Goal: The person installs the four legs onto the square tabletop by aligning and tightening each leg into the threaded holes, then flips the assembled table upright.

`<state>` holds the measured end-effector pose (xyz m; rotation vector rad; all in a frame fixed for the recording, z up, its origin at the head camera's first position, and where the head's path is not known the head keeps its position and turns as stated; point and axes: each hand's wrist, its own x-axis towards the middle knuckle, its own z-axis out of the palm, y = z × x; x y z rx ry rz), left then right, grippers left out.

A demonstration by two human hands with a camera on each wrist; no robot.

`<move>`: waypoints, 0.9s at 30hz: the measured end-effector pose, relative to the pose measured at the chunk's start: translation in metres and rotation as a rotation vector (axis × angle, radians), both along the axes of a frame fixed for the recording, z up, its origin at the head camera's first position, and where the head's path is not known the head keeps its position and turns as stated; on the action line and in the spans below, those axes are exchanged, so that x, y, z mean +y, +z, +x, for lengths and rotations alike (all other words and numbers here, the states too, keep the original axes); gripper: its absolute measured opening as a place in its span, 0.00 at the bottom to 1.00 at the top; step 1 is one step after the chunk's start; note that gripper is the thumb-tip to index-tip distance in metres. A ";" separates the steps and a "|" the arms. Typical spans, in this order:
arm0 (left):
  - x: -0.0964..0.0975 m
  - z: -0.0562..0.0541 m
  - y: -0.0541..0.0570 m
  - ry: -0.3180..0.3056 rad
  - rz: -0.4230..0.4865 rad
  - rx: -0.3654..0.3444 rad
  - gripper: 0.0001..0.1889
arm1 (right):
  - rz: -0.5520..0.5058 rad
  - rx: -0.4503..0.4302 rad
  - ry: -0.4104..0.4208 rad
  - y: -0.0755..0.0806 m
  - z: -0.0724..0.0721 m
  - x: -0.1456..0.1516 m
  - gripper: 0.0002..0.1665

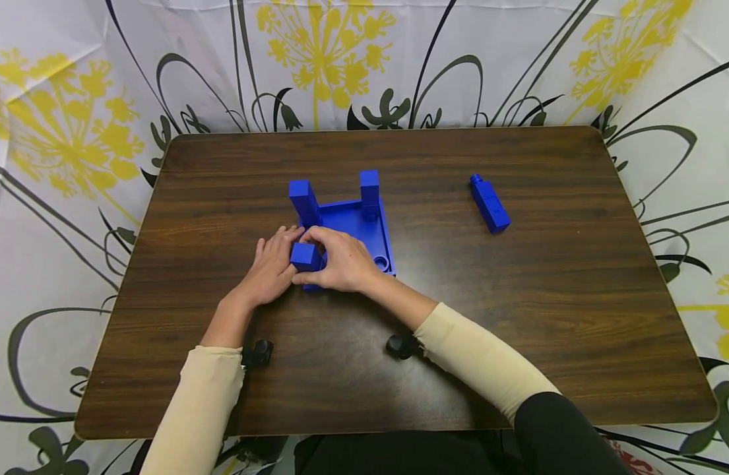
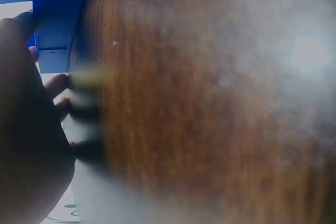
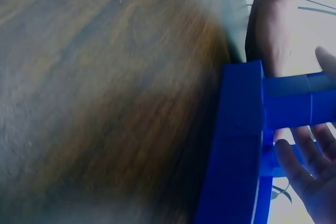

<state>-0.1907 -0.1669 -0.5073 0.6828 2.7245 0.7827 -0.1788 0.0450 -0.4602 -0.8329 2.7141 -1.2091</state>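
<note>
A shallow blue square base [image 1: 344, 214] with raised edges lies on the table, its front-left corner toward both hands. My right hand [image 1: 345, 264] grips a blue square post [image 1: 305, 257] that stands at that corner, thumb on the near side and fingers around the far side. Stretched along the base's left edge, my left hand [image 1: 272, 265] has fairly straight fingers touching its side. In the right wrist view the post [image 3: 294, 100] rises straight from the base [image 3: 239, 129]. Two more blue posts stand at the back-left [image 1: 305, 201] and back-right corners.
An empty round socket [image 1: 380, 263] shows at the base's front-right corner. One loose blue post [image 1: 490, 204] with a round threaded-looking end lies on the brown table [image 1: 548, 316] to the right. A patterned white cloth [image 1: 221, 39] hangs behind the table.
</note>
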 end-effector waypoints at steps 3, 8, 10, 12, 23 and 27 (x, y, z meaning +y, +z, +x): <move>0.000 0.000 0.001 0.006 -0.010 -0.004 0.32 | -0.051 -0.079 0.103 0.003 -0.005 0.004 0.39; 0.002 0.001 0.003 0.009 -0.041 -0.006 0.30 | -0.206 -0.278 0.358 0.009 -0.016 0.014 0.45; 0.002 0.000 0.003 0.005 -0.051 -0.006 0.33 | -0.235 -0.326 0.430 0.010 -0.020 0.018 0.45; 0.002 0.000 0.003 -0.002 -0.056 -0.004 0.34 | -0.248 -0.356 0.476 0.012 -0.023 0.020 0.44; 0.001 0.000 0.001 -0.020 -0.016 0.040 0.31 | -0.257 -0.447 0.502 0.013 -0.028 0.021 0.35; 0.001 0.000 0.001 -0.007 -0.007 0.029 0.29 | -0.254 -0.447 0.469 0.012 -0.028 0.020 0.32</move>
